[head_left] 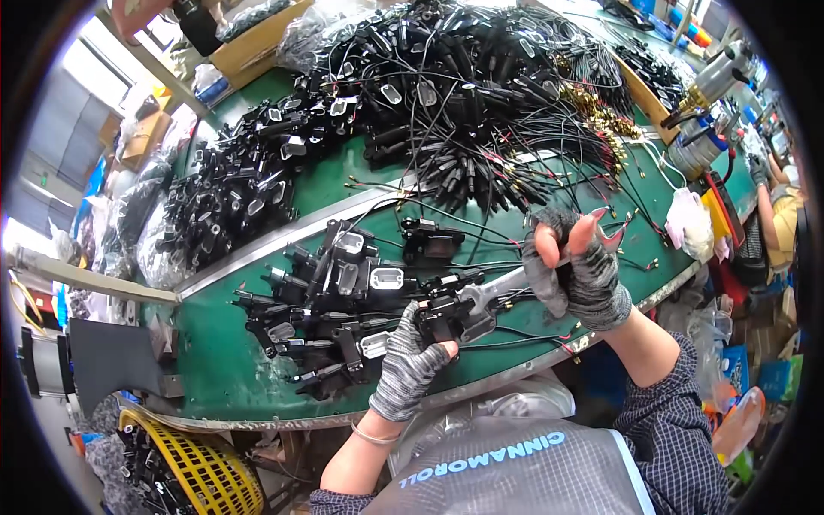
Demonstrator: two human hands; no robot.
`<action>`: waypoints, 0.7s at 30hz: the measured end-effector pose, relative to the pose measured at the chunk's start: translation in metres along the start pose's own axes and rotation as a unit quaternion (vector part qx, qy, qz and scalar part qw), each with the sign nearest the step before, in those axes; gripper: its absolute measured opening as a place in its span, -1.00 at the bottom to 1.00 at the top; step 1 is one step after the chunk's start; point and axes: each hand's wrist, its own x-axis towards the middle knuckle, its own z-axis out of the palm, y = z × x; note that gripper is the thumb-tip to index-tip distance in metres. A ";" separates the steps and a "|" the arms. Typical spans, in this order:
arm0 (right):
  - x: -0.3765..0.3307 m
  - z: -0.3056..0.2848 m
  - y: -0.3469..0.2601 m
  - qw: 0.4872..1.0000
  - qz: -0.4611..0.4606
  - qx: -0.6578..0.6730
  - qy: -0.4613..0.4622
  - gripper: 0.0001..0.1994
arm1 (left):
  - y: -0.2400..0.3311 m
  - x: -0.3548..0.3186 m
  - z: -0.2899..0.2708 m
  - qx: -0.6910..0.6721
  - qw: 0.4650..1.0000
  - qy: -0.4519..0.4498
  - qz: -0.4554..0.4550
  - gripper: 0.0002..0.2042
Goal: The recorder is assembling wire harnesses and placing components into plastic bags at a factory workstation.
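Note:
My left hand point(405, 367), in a grey fingerless knit glove, grips a black brake master cylinder point(439, 319) just above the bench's near edge. An open-ended wrench point(505, 285) has its jaw against the right end of that part. My right hand point(577, 273), gloved the same way, is closed around the wrench's other end, which the fingers hide. To the left of my hands lies a loose group of similar black brake assemblies point(348, 276), some with oval windows in their reservoirs. Another brake assembly point(431, 240) sits just beyond the held one.
A metal strip point(296, 239) crosses the green bench point(232, 378). Behind it rise heaps of black brake parts point(249, 167) and a bundle of black cables point(481, 167) with red wires and brass-coloured tips. A yellow basket point(202, 468) stands lower left. Another person's arm point(766, 210) shows far right.

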 end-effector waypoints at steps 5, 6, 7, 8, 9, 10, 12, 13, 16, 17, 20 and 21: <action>-0.011 0.012 -0.002 1.000 0.010 0.018 -0.010 -0.56 | -0.002 -0.002 0.004 0.012 1.000 0.003 0.001 -0.44; -0.011 0.014 -0.001 1.000 0.010 -0.002 -0.020 -0.59 | -0.002 -0.002 0.005 0.006 1.000 0.007 0.003 -0.45; -0.012 0.016 0.000 0.999 0.010 -0.021 -0.030 -0.62 | -0.002 -0.002 0.006 -0.001 1.000 0.011 0.005 -0.46; -0.012 0.018 0.002 0.999 0.009 -0.021 -0.032 -0.62 | -0.001 -0.002 0.007 0.000 1.000 0.013 0.006 -0.46; -0.011 0.018 0.002 0.987 -0.051 -0.135 -0.070 -0.59 | 0.000 -0.001 0.010 -0.017 1.000 0.008 0.007 -0.47; -0.011 0.018 0.004 0.957 -0.109 -0.246 -0.107 -0.55 | 0.001 0.000 0.013 -0.034 0.999 0.003 0.008 -0.49; -0.006 0.017 0.007 0.910 -0.167 -0.353 -0.142 -0.52 | 0.002 0.001 0.013 -0.050 0.999 -0.001 0.011 -0.51; -0.005 0.016 0.010 0.910 -0.185 -0.348 -0.127 -0.54 | 0.000 0.000 0.013 0.087 0.994 0.000 0.061 -0.51; 0.004 0.003 0.016 0.910 -0.219 -0.339 -0.092 -0.56 | 0.002 0.002 0.018 0.353 0.922 -0.004 0.158 -0.49; 0.015 -0.008 0.012 0.975 0.006 -0.186 -0.121 -0.58 | 0.006 0.005 0.022 0.409 0.882 -0.039 0.232 -0.51; 0.038 -0.018 -0.005 0.873 0.431 0.153 -0.169 -0.60 | 0.021 0.004 0.028 0.514 0.767 -0.092 0.374 -0.56; 0.036 -0.015 -0.014 0.925 0.317 0.203 -0.050 -0.58 | 0.018 0.003 0.027 0.358 0.893 -0.060 0.267 -0.56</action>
